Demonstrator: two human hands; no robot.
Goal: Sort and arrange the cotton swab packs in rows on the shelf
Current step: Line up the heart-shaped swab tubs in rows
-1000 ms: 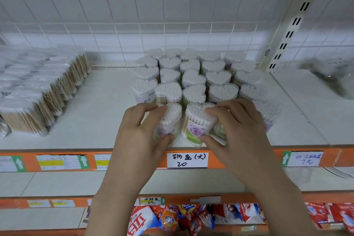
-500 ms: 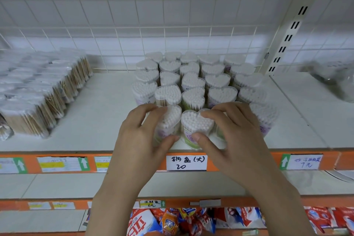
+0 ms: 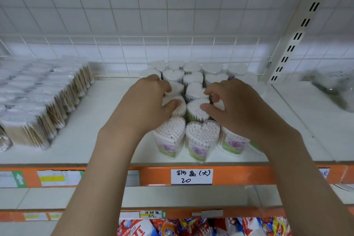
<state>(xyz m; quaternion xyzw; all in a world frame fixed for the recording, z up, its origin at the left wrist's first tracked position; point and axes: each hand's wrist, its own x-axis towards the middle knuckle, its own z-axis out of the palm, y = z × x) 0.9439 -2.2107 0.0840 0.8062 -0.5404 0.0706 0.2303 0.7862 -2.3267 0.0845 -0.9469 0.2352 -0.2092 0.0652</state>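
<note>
Both hands reach into the block of heart-shaped cotton swab packs (image 3: 202,136) at the centre of the frame. Left hand (image 3: 147,105) curls loosely over a second-row pack (image 3: 175,104), thumb on its top; right hand (image 3: 237,107) pinches lightly at the neighbouring pack (image 3: 197,110), likely nudging both into line. Packs stand upright on the shelf (image 3: 92,140), lobes meshing so rows pack tight. Wooden-stick bundles (image 3: 38,101) lie apart at the left.

Swab packs (image 3: 202,138) on white shelf (image 3: 107,140)
</note>
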